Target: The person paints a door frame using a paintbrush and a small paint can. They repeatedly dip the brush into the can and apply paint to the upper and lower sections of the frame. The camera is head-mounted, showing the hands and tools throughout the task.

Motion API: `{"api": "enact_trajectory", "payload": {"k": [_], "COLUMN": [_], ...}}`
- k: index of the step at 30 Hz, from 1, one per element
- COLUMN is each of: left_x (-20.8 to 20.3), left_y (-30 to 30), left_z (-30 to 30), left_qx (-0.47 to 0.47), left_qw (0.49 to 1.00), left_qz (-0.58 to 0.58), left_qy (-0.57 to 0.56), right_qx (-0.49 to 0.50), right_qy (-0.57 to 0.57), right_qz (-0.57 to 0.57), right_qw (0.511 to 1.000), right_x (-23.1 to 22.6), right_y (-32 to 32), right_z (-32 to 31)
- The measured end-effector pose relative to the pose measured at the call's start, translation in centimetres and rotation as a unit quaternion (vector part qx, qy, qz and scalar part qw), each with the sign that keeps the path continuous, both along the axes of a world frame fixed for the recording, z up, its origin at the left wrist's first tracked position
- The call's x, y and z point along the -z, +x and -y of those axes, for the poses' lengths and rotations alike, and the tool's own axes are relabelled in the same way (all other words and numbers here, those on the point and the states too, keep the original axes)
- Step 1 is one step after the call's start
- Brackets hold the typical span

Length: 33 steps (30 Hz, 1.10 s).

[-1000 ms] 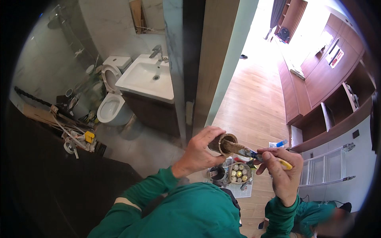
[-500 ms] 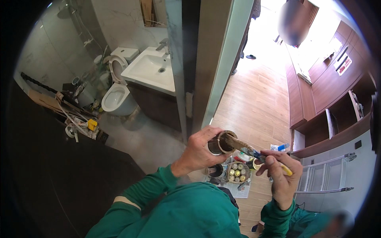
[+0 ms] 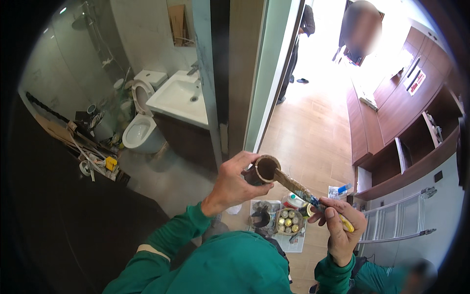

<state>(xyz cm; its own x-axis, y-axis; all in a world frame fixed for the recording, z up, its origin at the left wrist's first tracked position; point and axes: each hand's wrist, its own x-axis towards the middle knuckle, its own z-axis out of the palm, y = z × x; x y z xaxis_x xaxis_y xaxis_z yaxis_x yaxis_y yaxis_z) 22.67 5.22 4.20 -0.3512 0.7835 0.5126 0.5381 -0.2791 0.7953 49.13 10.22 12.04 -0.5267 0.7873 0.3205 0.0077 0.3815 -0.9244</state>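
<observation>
Doorway: brush (image 3: pixel 298 188) dips into tin (image 3: pixel 264 169).

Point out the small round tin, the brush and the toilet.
Small round tin (image 3: pixel 267 168), head view, dark inside.
Brush (image 3: pixel 293 185), head view, mid-shaft.
Toilet (image 3: pixel 137 133), head view, bowl.

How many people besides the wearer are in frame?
2, possibly more hidden. One person stands at the top in the bright doorway beyond the wood floor; another person in a green sleeve is at the lower right edge, beside the wearer's right hand.
</observation>
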Motion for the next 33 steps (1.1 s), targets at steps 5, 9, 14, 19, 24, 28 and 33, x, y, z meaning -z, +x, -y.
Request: {"api": "enact_trajectory", "payload": {"k": [5, 9, 14, 19, 24, 28, 33], "left_x": [-1.5, -3.0, -4.1, -4.7, -4.0, -2.9, -1.9], "left_y": [-0.7, -2.1, -5.0, -7.9, -9.7, -10.1, -10.9], "left_z": [0.0, -0.3, -1.2, -1.3, 0.4, 2.1, 3.7], "left_qx": [0.021, 0.028, -0.006, -0.015, -0.003, -0.007, -0.025], "left_qw": [0.999, 1.0, 0.999, 0.994, 0.998, 0.996, 0.992], "left_qz": [-0.021, 0.003, 0.042, 0.079, 0.055, 0.093, 0.12], "left_qy": [-0.011, 0.005, 0.029, 0.074, 0.032, -0.011, -0.012], "right_qx": [-0.004, 0.008, 0.001, 0.084, 0.177, 0.2, 0.246], "right_qy": [0.014, -0.022, -0.032, 0.25, 0.516, 0.652, 0.674], "right_qz": [-0.016, -0.06, -0.101, -0.169, -0.141, -0.197, -0.187], "right_qw": [1.0, 0.998, 0.994, 0.95, 0.826, 0.704, 0.67], "right_x": [0.3, 0.8, -1.1, -6.1, -13.6, -19.9, -24.6], "right_y": [-1.8, -4.1, -4.8, -8.2, -14.0, -21.5, -25.6], "right_z": [-0.1, 0.5, 1.4, 1.0, -1.4, -5.4, -7.5]}}
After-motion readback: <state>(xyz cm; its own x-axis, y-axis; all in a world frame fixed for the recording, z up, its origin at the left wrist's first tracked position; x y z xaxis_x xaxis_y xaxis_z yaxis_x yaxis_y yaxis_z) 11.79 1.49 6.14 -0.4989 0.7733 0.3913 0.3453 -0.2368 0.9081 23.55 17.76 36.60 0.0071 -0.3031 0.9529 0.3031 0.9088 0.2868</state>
